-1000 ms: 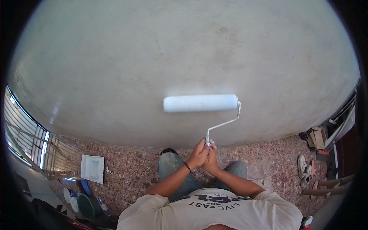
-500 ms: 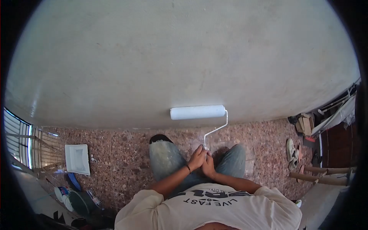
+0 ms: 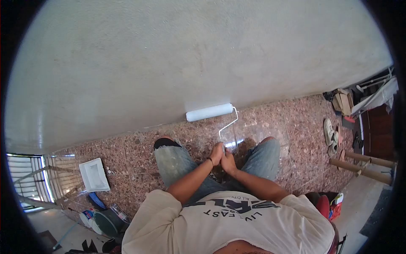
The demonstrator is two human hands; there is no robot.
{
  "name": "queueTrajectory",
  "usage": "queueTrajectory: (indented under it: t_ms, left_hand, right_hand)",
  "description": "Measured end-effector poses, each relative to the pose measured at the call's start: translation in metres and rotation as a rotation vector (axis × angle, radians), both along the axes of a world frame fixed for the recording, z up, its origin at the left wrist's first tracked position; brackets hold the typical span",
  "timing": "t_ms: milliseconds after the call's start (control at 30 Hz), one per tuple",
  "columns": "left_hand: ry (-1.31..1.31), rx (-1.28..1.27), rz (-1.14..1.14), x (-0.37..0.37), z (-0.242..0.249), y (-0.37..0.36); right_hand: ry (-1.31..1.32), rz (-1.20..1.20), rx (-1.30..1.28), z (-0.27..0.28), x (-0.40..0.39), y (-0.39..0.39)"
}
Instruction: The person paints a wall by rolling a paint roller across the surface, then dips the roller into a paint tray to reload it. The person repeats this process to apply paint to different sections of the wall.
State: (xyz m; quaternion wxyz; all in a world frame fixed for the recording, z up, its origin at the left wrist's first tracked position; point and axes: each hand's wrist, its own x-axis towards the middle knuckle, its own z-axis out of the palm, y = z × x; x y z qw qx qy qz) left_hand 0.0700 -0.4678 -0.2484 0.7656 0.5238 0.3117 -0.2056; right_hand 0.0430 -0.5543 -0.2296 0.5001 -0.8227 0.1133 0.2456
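Both my hands are wrapped round the handle of a paint roller in front of my knees. My left hand, with a dark band at the wrist, appears on the left side of the grip, and my right hand presses against it from the right. From the handle a thin bent white rod runs up to the wide white roller. The roller lies at the foot of the pale grey wall, just above the speckled floor. The fingers hide most of the handle.
A white paint tray rests on the reddish floor at left, with a dark green bucket below it. At right lie pale shoes, cardboard and wooden poles. Red items are by my side.
The roller has moved down the wall to its base, and both hands have come up slightly in view. The view has tilted, showing more floor at the right.
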Motion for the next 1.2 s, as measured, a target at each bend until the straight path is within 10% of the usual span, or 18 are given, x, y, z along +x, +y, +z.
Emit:
queueTrajectory:
  t_ms: [733,1200]
  left_hand:
    - [0.370,-0.126,-0.018,0.031,-0.020,0.001]
    - [-0.278,0.247,-0.166,-0.009,0.078,0.001]
  right_hand:
    - [0.398,-0.033,0.133,0.002,0.027,-0.005]
    - [-0.116,0.091,0.166,0.046,-0.006,-0.023]
